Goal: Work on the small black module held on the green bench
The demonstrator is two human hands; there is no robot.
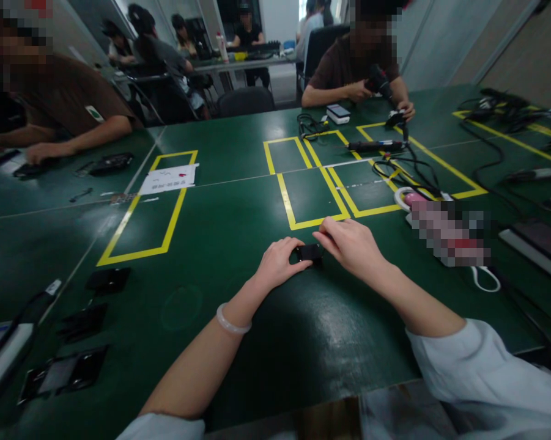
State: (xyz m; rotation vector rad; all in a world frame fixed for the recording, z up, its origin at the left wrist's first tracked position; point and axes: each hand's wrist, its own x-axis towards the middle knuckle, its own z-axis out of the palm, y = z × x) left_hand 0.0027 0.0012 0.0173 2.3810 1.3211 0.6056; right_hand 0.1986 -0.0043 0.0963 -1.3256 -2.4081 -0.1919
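Observation:
A small black box-shaped part (pixel 310 252) stands on the green table between my hands. My left hand (pixel 282 261) grips its left side, thumb at the near edge and fingers at the far edge. Just right of the part, my right hand (pixel 351 241) hovers with its thumb and index finger pinched together. Whatever may be between those fingertips is too small to make out. Further left lie a black block (pixel 108 279), some dark flat pieces (pixel 83 322) and a black frame-like part (pixel 64 373).
Yellow tape outlines (pixel 287 201) mark the green table (pixel 229 220). A white paper sheet (pixel 169 179) lies left. Cables, a slim black screwdriver-like tool (pixel 377 146) and a pink item (pixel 444 232) are at right. Across the table, a co-worker's hand (pixel 360 91) holds a power tool (pixel 380 81).

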